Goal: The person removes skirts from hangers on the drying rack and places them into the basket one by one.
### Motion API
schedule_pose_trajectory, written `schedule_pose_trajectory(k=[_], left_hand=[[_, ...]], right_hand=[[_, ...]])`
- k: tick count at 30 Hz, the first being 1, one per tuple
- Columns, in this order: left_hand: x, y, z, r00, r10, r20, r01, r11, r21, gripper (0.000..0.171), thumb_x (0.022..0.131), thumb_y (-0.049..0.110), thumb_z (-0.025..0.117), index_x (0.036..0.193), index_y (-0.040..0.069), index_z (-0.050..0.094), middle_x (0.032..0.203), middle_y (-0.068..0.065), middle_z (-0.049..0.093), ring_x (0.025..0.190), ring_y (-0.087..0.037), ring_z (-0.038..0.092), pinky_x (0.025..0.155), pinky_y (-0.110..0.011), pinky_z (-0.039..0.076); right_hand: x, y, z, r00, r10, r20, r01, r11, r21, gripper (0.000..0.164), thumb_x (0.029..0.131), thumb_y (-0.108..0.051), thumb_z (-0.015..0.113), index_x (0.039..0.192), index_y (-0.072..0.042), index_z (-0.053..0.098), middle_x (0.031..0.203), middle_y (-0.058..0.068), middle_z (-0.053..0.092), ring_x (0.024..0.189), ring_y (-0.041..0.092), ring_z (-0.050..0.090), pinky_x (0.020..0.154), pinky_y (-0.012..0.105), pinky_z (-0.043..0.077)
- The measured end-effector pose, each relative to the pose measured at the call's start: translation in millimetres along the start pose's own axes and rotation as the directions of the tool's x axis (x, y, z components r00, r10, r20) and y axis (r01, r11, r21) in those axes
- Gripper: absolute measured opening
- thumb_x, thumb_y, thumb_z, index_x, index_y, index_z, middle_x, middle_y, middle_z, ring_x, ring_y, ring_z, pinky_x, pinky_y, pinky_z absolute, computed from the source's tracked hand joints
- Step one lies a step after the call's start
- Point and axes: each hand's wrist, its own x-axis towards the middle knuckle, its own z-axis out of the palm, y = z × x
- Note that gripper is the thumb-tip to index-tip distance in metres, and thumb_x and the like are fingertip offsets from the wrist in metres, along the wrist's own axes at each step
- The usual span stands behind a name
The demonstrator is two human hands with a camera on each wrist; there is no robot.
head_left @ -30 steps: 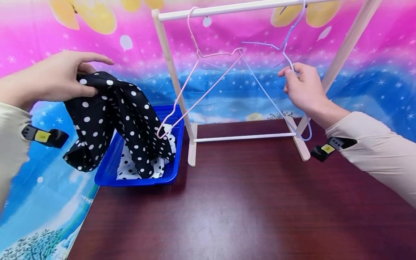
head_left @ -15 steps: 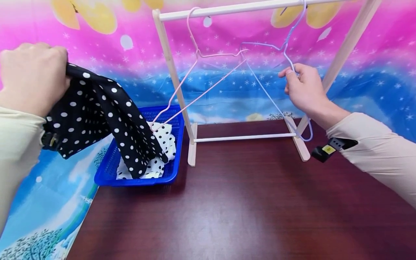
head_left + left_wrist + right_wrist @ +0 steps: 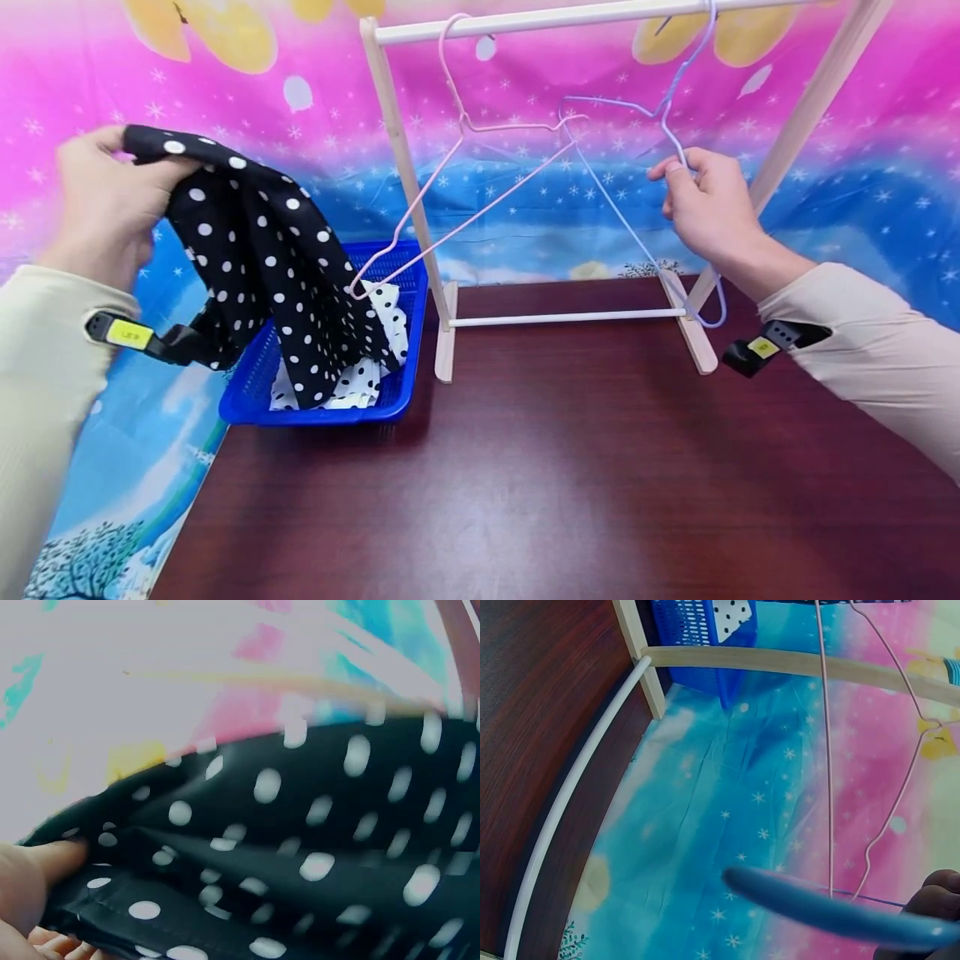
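Note:
My left hand (image 3: 112, 200) grips a black cloth garment with white dots (image 3: 285, 250) by its top edge and holds it up at the left. Its lower part hangs over the blue basket (image 3: 243, 408). In the left wrist view the thumb lies over the dotted fabric (image 3: 262, 787). My right hand (image 3: 708, 204) pinches the shoulder of a lavender hanger (image 3: 626, 221), whose hook is over the rack's top bar. A pink hanger (image 3: 480, 212) hangs on the same bar, left of it, tilted, its lower left corner overlapping the black garment in the head view.
White cloth with black dots (image 3: 393, 321) lies in the basket. The wooden rack (image 3: 405, 158) stands on a dark red table (image 3: 525, 467), with a white lower rod (image 3: 562, 318) between its feet. Behind hangs a colourful backdrop (image 3: 525, 192).
My left hand drew back to the left with the black garment, then turned and came slightly right again. The pink hanger has swung a little. The right hand stays on the lavender hanger.

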Motion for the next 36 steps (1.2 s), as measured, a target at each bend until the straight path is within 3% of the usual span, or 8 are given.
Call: schedule_pose_trajectory(k=[4, 8, 11, 15, 18, 28, 33, 36], left_hand=[[-3.6, -19.7, 21.7, 0.995, 0.021, 0.093, 0.005, 0.962, -0.272, 0.012, 0.082, 0.002, 0.082, 0.087, 0.013, 0.080, 0.071, 0.004, 0.074, 0.061, -0.006, 0.070, 0.057, -0.017, 0.057], [-7.6, -38.7, 46.0, 0.975, 0.211, 0.064, -0.214, 0.975, 0.056, 0.010, 0.096, 0.013, 0.068, 0.090, 0.020, 0.074, 0.075, 0.011, 0.071, 0.069, -0.003, 0.065, 0.064, -0.014, 0.052], [-4.6, -53.6, 55.6, 0.895, 0.445, 0.023, -0.405, 0.791, 0.458, 0.020, 0.106, 0.029, 0.050, 0.105, 0.016, 0.066, 0.086, -0.005, 0.072, 0.081, -0.024, 0.068, 0.074, -0.034, 0.050], [12.3, -67.6, 47.3, 0.702, 0.711, 0.046, -0.521, 0.468, 0.714, 0.049, 0.109, 0.044, 0.033, 0.120, 0.003, 0.056, 0.078, -0.029, 0.061, 0.073, -0.054, 0.059, 0.061, -0.055, 0.036], [23.7, -64.5, 32.6, 0.636, 0.766, 0.094, -0.555, 0.369, 0.745, 0.052, 0.109, 0.045, 0.034, 0.116, -0.003, 0.054, 0.070, -0.031, 0.053, 0.066, -0.059, 0.052, 0.054, -0.059, 0.031], [14.9, -42.1, 12.6, 0.888, 0.392, 0.242, -0.454, 0.658, 0.602, 0.044, 0.094, 0.039, 0.071, 0.133, 0.023, 0.059, 0.121, 0.004, 0.069, 0.118, -0.017, 0.061, 0.109, -0.036, 0.044], [14.9, -40.6, -1.0, 0.965, 0.085, 0.249, -0.169, 0.925, 0.340, 0.021, 0.089, 0.030, 0.078, 0.107, 0.027, 0.068, 0.081, 0.023, 0.066, 0.075, 0.004, 0.062, 0.071, -0.013, 0.052], [12.5, -32.5, -4.8, 0.992, -0.004, 0.122, -0.008, 0.996, 0.093, 0.010, 0.089, 0.024, 0.078, 0.088, 0.020, 0.069, 0.070, 0.013, 0.069, 0.060, -0.002, 0.065, 0.054, -0.016, 0.053]], right_hand=[[1, 1, -4, 1.000, 0.004, 0.000, -0.004, 1.000, 0.005, 0.026, 0.109, -0.030, 0.040, 0.103, -0.020, 0.063, 0.058, -0.012, 0.054, 0.056, 0.006, 0.050, 0.044, 0.026, 0.031], [1, 1, -6, 1.000, 0.002, -0.010, -0.002, 1.000, 0.012, 0.026, 0.109, -0.030, 0.040, 0.102, -0.020, 0.064, 0.057, -0.011, 0.055, 0.057, 0.004, 0.052, 0.045, 0.025, 0.032], [0, 3, -7, 1.000, 0.001, -0.016, 0.000, 1.000, 0.022, 0.026, 0.109, -0.029, 0.041, 0.101, -0.020, 0.064, 0.057, -0.011, 0.054, 0.058, 0.004, 0.053, 0.046, 0.025, 0.033], [-1, 4, -7, 1.000, -0.013, -0.012, 0.013, 1.000, 0.016, 0.026, 0.109, -0.029, 0.041, 0.101, -0.018, 0.063, 0.057, -0.012, 0.053, 0.058, 0.004, 0.052, 0.046, 0.025, 0.032], [-2, 4, -8, 1.000, -0.018, -0.004, 0.018, 1.000, 0.018, 0.027, 0.109, -0.029, 0.041, 0.101, -0.018, 0.063, 0.057, -0.012, 0.053, 0.057, 0.005, 0.050, 0.045, 0.025, 0.032], [-1, 6, -15, 1.000, -0.027, -0.016, 0.027, 0.999, 0.033, 0.027, 0.109, -0.028, 0.042, 0.095, -0.022, 0.064, 0.057, -0.012, 0.055, 0.053, 0.003, 0.050, 0.044, 0.022, 0.034], [0, 8, -15, 1.000, -0.026, -0.014, 0.026, 1.000, 0.010, 0.027, 0.109, -0.028, 0.041, 0.096, -0.021, 0.063, 0.057, -0.012, 0.055, 0.052, 0.005, 0.047, 0.044, 0.022, 0.034], [1, 9, -15, 0.999, -0.031, -0.018, 0.031, 0.999, -0.008, 0.027, 0.109, -0.028, 0.040, 0.097, -0.021, 0.063, 0.057, -0.013, 0.055, 0.053, 0.005, 0.047, 0.044, 0.022, 0.034]])
